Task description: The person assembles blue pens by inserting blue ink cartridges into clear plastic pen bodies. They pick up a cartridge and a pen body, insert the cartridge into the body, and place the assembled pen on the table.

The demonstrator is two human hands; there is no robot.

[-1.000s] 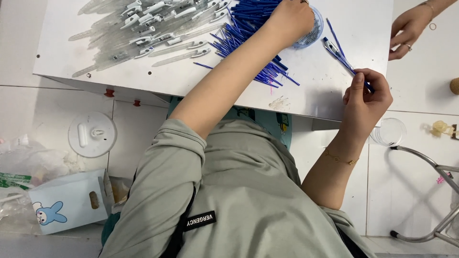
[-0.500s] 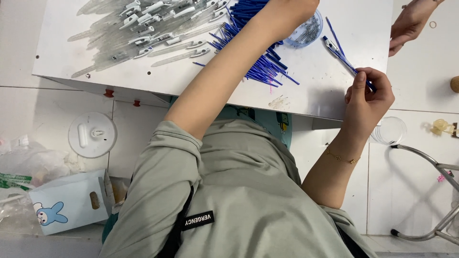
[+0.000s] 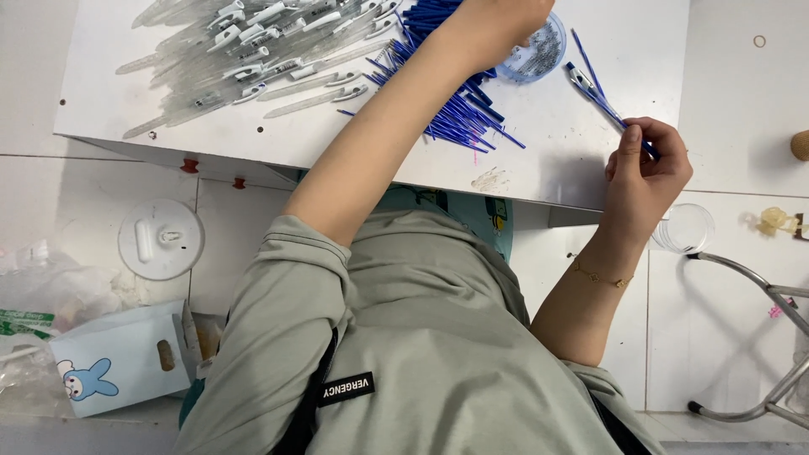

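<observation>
So the view is flipped, looking down over a person in a grey-green top sitting at a white table (image 3: 581,160). The hand on the right side of the picture, which I take as the left hand (image 3: 645,168) since the view is upside down, is closed in a pinch around the end of a thin blue pen refill (image 3: 602,97), thumb and fingertips gripping it near the table's near edge, with the refill running up and away across the table toward a small clear-and-white pen part lying at its far end. The right hand (image 3: 497,18) reaches up over the big heap of blue refills (image 3: 459,109) in the middle of the table, and it's cut off by the top of the frame, so I honestly can't tell if it's open or gripping anything. Right beside that hand sits a round clear blue dish (image 3: 535,55) with tiny bits in it. Over at the far left part of the table there's a big spread of clear pen barrels (image 3: 244,59) with white clips. Down on the floor, a paper bag with a blue bunny (image 3: 118,358) and a round white lid (image 3: 160,238).
</observation>
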